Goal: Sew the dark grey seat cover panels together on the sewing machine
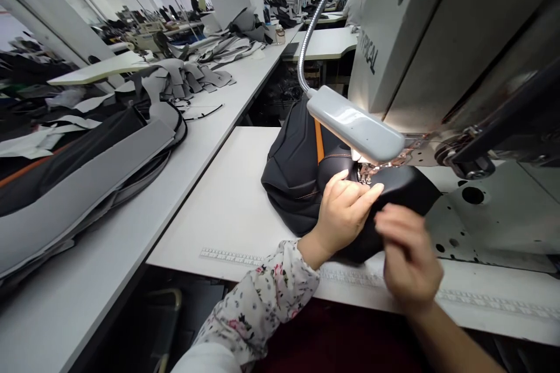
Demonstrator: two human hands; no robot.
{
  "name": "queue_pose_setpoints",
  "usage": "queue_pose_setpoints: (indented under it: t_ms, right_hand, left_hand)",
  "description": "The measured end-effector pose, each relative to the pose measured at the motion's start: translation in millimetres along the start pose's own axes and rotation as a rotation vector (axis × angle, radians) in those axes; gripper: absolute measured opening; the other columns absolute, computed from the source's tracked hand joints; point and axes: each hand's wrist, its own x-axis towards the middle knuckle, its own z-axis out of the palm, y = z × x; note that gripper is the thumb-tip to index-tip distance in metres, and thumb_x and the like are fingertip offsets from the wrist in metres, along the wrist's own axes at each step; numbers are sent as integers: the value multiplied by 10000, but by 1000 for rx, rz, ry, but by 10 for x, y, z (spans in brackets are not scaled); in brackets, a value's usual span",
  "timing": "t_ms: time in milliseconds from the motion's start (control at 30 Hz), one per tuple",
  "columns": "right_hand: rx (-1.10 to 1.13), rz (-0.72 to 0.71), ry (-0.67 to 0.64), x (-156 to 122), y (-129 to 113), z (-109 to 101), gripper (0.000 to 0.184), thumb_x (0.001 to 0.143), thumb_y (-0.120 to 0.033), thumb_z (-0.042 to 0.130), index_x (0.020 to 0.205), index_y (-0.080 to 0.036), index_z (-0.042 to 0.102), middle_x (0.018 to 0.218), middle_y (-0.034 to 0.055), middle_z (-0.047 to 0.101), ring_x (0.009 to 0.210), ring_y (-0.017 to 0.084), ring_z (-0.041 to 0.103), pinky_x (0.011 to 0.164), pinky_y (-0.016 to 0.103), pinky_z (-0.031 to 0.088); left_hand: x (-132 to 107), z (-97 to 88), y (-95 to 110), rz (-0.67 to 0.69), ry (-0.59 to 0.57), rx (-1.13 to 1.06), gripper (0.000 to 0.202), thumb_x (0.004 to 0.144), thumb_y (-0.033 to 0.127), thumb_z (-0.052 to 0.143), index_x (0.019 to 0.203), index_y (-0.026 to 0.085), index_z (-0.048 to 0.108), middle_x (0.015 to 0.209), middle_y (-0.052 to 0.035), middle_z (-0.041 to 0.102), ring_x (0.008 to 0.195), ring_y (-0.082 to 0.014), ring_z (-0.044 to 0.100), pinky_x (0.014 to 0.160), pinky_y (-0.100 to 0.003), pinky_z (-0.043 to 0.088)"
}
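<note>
A black leather-like cover (291, 169) with an orange strip and orange stitching lies bunched under the sewing machine (406, 29). My left hand (343, 210) grips and presses the cover right at the presser foot (364, 173), thumb and fingertips close to the metal. Motion blurs my right hand (409, 256), which is raised at the cover's near right edge. Its fingers look curled, but whether they hold anything is unclear. A grey lamp (356, 122) on a flexible metal neck hides part of the needle area.
Ruler tape (231, 256) runs along the front edge of the white sewing table (210, 198). On the long side table (184, 157) to the left lie stacked grey and black panels (96, 186) and cut grey pieces (188, 78). A person (356, 3) is at the back.
</note>
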Motion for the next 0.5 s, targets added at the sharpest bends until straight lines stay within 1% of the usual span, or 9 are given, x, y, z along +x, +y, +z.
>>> queue_pose_setpoints:
  t_ms: [33,100,133,167,233,300,367,433,500]
  right_hand:
    - [145,71,-129,-179,-83,26,333,923,-48,546,1068,-287,727,1017,25,756,1074,243,704,995,487,572]
    - [191,175,-302,-488,-144,56,289,940,-77,515,944,-269,731,877,9,751,875,200,729,856,389,626]
    - [175,220,-361,-604,-122,59,292,941,-92,507,923,-264,743,873,13,760,840,193,732,808,357,630]
    - [141,261,-387,-690,-72,59,293,933,-109,514,935,-261,764,915,25,775,853,199,739,793,348,628]
    - [88,349,-387,-777,83,62,303,902,-158,547,1024,-270,802,1053,57,790,965,241,739,845,383,614]
    - [53,453,-339,-763,265,98,283,857,-222,601,1034,-257,819,1063,88,790,983,287,720,893,441,588]
    - [46,575,-265,-676,427,173,166,807,-289,671,831,-215,818,834,98,769,810,285,689,832,442,579]
    - [84,698,-184,-557,524,254,227,771,-352,736,607,-195,732,591,62,659,632,241,616,732,405,570]
    - [180,803,-103,-472,517,291,314,775,-449,758,600,-193,714,551,42,629,611,229,616,699,386,576]
  left_hand:
    - [-8,-95,-89,42,-29,-54,280,1073,254,525,1291,217,698,1016,-13,743,1010,-135,653,1236,-385,366]
    - [-69,-335,-379,99,-120,-83,368,1046,431,587,1362,256,656,1167,-35,740,1169,-179,640,1261,-418,347]
    - [-123,-458,-570,91,-182,-35,478,1003,537,624,1391,259,633,1248,-63,720,1246,-224,612,1270,-463,330]
    - [-190,-569,-774,-3,-246,63,601,942,621,669,1389,221,629,1305,-112,692,1289,-282,587,1280,-538,289]
    - [-338,-713,-1147,-169,-502,220,551,927,571,712,1300,170,657,1256,-142,699,1248,-319,610,1257,-640,267]
    - [-471,-751,-1355,-170,-653,228,306,930,443,739,1048,162,719,1022,-85,736,1039,-267,687,1233,-639,319]
    - [-571,-746,-1328,-89,-727,175,206,945,345,720,833,173,697,831,-18,697,865,-194,692,1224,-542,394]
    - [-657,-781,-1109,-9,-749,128,244,980,311,668,775,179,678,780,-1,671,821,-165,686,1204,-440,449]
    - [-749,-902,-809,38,-728,99,290,1027,325,599,795,171,683,785,-11,676,826,-164,689,1176,-397,487]
